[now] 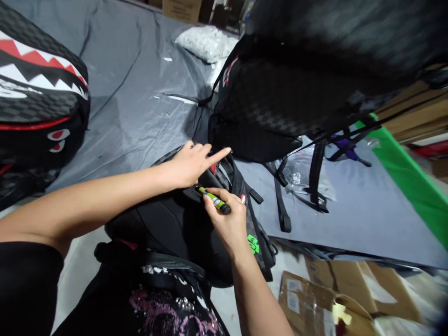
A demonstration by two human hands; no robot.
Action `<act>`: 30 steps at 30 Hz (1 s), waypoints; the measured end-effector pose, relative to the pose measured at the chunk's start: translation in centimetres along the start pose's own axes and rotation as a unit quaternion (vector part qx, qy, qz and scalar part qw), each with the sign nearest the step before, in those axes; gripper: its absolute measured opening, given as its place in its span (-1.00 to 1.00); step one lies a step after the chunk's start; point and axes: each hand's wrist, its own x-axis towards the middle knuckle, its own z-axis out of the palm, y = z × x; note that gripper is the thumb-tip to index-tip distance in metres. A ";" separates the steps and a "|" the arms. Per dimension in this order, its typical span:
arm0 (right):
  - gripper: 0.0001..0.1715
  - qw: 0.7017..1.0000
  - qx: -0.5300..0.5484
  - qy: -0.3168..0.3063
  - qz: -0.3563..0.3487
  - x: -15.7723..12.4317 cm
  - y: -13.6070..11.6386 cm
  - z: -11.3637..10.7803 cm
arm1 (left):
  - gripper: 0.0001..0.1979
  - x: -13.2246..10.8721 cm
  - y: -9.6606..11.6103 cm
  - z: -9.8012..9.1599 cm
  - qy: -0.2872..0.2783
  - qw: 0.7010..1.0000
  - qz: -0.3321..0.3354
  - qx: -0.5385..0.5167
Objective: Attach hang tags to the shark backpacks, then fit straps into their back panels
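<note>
A black backpack (175, 224) lies across the near edge of the grey-covered table, with a bright green patch on its right side. My right hand (229, 214) grips a green and yellow pen-like tool with a black end (216, 200), its tip pointing up-left at the bag. Just beyond that tip, my left hand (196, 163) rests at the top of the bag, index finger stretched to the right and the other fingers bent. Whether the left fingers pinch any fabric is hidden.
Checkered bags with shark teeth (38, 70) stand at the left. Large black bags (266, 102) with hanging straps stand beyond my hands. Clear plastic bags (206, 44), a green strip (409, 182) and cardboard boxes (315, 298) lie around.
</note>
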 end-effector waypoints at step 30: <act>-0.82 0.986 0.158 0.024 -0.043 -0.6 -0.2 2.6 | 0.09 -1.1 -2.2 -3.3 -0.216 0.966 -0.136 -0.034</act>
